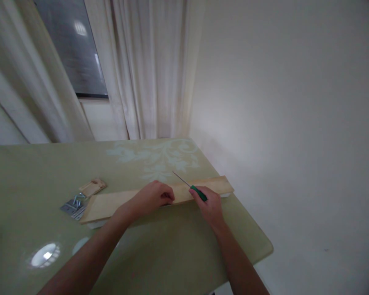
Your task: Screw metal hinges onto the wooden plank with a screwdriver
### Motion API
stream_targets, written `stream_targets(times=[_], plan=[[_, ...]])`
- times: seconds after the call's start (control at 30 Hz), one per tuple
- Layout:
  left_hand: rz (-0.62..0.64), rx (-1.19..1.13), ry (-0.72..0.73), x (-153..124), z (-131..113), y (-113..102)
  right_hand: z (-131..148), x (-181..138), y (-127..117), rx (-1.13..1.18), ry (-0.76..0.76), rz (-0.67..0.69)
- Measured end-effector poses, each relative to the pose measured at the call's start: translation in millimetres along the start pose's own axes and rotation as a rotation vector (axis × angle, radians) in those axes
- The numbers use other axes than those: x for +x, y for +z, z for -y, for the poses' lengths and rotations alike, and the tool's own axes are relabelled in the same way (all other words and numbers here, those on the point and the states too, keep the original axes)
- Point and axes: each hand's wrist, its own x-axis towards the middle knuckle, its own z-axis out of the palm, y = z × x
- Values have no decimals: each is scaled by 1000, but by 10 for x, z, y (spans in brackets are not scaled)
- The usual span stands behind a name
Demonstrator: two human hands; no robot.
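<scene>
A long pale wooden board (107, 205) lies across the table, raised a little on something white beneath it. My left hand (155, 194) is over the board's middle, its fingers curled in a pinch at the near edge. What those fingers hold, if anything, is too hidden to name. In my right hand (210, 203) is a screwdriver (199, 193) with a green handle, its thin shaft pointing up and to the left, the tip clear of the board. That hand is closed around the handle near the board's right part.
Left of the board lie metal plates (69, 207), several screws (77, 199) and a small wooden piece (93, 187). The glossy greenish table (172, 254) ends at its right edge beside a white wall (288, 123). Curtains (144, 73) hang behind it.
</scene>
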Motion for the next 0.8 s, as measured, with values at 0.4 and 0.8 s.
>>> stream_targets(times=[0.4, 0.8], plan=[[-247, -171, -82, -189, 167, 355, 54, -15, -52, 129, -2, -178], [-482, 41, -77, -264, 121, 632, 490, 346, -308, 161, -219, -524]])
